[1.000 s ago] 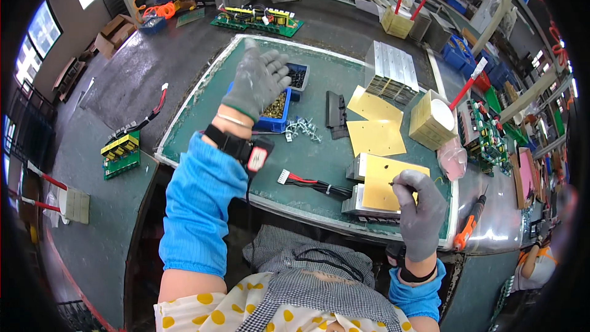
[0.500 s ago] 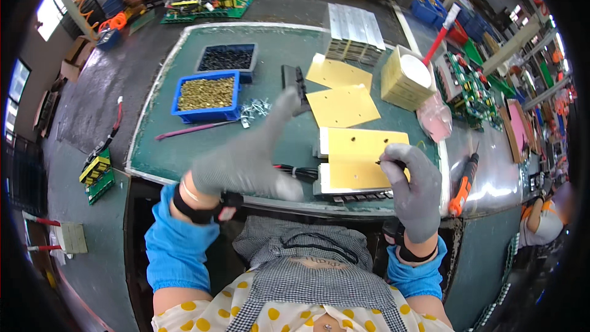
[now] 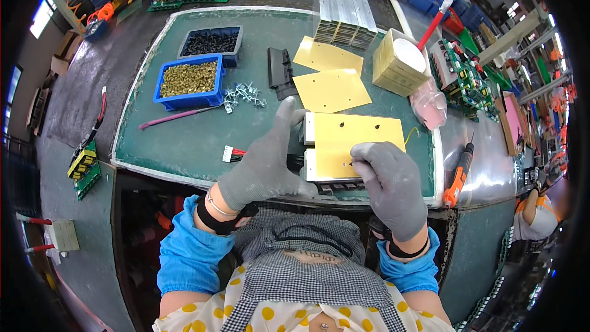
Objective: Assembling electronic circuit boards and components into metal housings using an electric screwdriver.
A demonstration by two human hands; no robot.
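My left hand [image 3: 264,169], in a grey glove, is open, thumb and forefinger spread around the left end of a metal-sided unit [image 3: 310,165]. A yellow sheet [image 3: 326,144] covers the top of this unit, with two dark screws [image 3: 342,125] at its far side. Over the sheet's near half, the gloved right hand [image 3: 393,187] is closed in a pinch. A small dark screw [image 3: 351,163] shows at its fingertips, against the sheet. Red and black wires with a white connector [image 3: 232,154] run out beside my left hand.
Back left are a blue bin of brass-coloured pieces [image 3: 188,80], a bin of black screws [image 3: 212,43] and loose silver hardware [image 3: 244,95]. Yellow sheets [image 3: 332,91], a black bracket [image 3: 281,71] and stacked metal plates [image 3: 345,15] lie beyond the unit. An orange electric screwdriver [image 3: 460,175] lies right.
My left hand has come down to the unit's left end, uncovering the white connector. The right hand has moved left over the sheet, bringing the screw against it.
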